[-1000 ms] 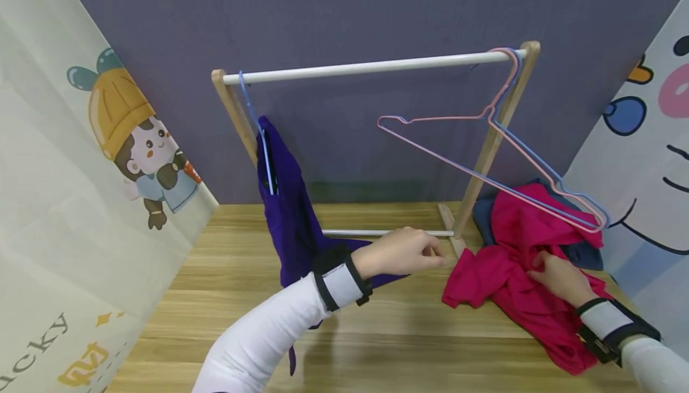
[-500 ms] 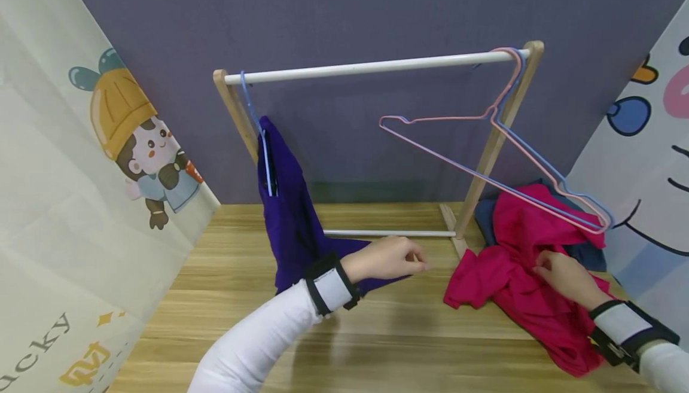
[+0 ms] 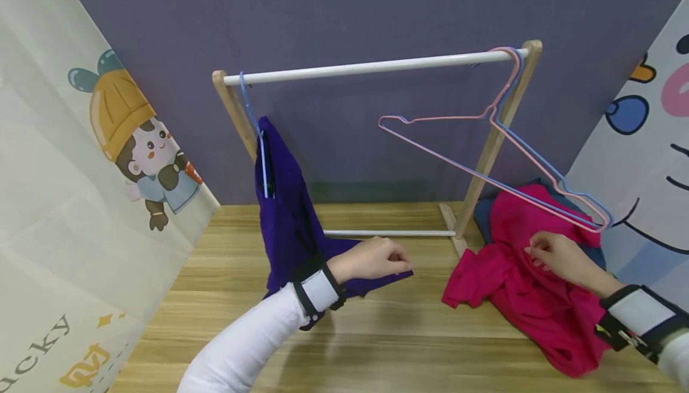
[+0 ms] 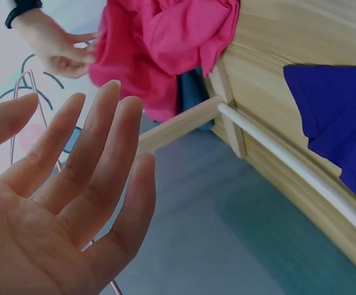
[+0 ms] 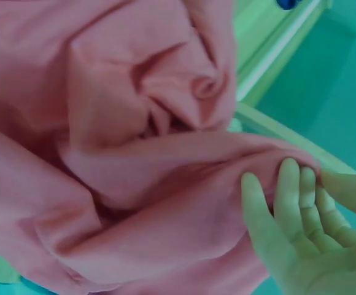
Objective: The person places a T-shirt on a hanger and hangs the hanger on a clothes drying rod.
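In the head view, my right hand (image 3: 562,261) is over a crumpled red garment (image 3: 506,279) on the right of the table. The right wrist view shows that hand's fingertips and thumb (image 5: 344,190) pinching a fold at the garment's edge. My left hand (image 3: 371,258) is held in the middle, in front of the purple garment (image 3: 287,213), with nothing in it. Its fingers (image 4: 92,153) are loosely bent in the left wrist view. The purple garment hangs from a blue hanger (image 3: 264,160) on the left end of the rack; its lower part is partly hidden by my left arm.
The clothes rack has a white top rail (image 3: 371,69) and wooden legs. A pink hanger (image 3: 441,155) and another blue hanger (image 3: 543,165) hang at its right end, above the red garment. Dark blue cloth (image 3: 592,255) lies beneath the red one. Printed sheets flank the wooden table (image 3: 409,345).
My left hand has drifted left and slightly down. My right hand has shifted up over the red garment, and its fingers now take an edge. Hangers and purple garment stay nearly as they were.
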Available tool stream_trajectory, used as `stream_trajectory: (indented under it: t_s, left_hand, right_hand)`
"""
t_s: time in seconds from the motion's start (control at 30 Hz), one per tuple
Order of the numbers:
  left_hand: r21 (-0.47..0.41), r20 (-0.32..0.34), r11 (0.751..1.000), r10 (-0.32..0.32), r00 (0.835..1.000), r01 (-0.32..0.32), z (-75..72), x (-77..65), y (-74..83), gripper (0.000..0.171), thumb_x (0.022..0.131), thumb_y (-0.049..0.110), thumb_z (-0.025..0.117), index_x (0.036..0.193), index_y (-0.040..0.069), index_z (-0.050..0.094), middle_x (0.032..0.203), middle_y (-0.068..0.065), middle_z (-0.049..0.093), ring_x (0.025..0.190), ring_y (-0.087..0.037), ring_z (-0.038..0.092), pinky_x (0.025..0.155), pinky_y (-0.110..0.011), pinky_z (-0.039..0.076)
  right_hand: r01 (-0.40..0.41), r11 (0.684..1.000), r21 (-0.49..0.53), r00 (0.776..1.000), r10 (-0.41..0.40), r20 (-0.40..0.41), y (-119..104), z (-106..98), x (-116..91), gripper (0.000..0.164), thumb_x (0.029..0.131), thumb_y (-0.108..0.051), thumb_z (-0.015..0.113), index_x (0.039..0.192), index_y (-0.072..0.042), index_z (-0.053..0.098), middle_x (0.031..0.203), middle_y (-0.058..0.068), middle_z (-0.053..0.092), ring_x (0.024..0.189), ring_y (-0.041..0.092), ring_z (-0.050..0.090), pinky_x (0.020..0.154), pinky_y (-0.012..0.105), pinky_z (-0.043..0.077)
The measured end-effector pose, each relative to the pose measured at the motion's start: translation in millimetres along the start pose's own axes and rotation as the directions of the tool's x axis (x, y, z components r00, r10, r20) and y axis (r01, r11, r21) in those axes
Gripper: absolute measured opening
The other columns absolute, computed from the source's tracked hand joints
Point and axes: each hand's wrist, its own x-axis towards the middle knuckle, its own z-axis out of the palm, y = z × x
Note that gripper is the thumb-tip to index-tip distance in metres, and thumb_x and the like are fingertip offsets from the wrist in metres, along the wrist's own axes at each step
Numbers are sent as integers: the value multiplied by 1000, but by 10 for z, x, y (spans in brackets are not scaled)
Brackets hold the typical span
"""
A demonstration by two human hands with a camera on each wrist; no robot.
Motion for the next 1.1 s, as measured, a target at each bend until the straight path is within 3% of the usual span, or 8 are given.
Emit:
stream_trajectory:
  t_s: [0.2,0.33,0.6,1.1]
  left_hand:
    - [2,-7,1000,-7,1000,7,16,-36,-70,19,89,24,53,95,12,67,71,11,60,58,1,52,57,-14,40]
    - [1,-7,1000,-10,1000,10,20,-54,-102,20,89,24,54,96,10,66,71,10,62,59,-1,54,57,-14,40]
    - [-11,-17,1000,-11,1000,11,4,-84,-150,19,89,23,54,95,11,66,69,9,60,55,-2,52,55,-16,40]
    - [-9,-31,1000,-15,999,14,23,-93,-182,15,87,25,57,91,14,66,73,6,63,59,1,51,57,-15,41]
  right_hand:
    - [-56,980,190,997,45,61,-181,-94,81,16,89,1,46,92,17,45,72,11,57,59,5,55,53,27,50]
    - [-90,963,254,993,66,103,-280,-136,138,20,91,-1,42,98,19,41,77,12,58,62,6,56,56,29,51]
    - [-128,932,341,988,88,130,-500,-252,222,29,93,-5,40,106,21,34,84,12,57,66,8,58,61,30,52]
    - [-151,880,451,983,85,162,-1014,-342,409,35,95,-17,41,110,14,32,87,11,54,73,9,59,68,33,51]
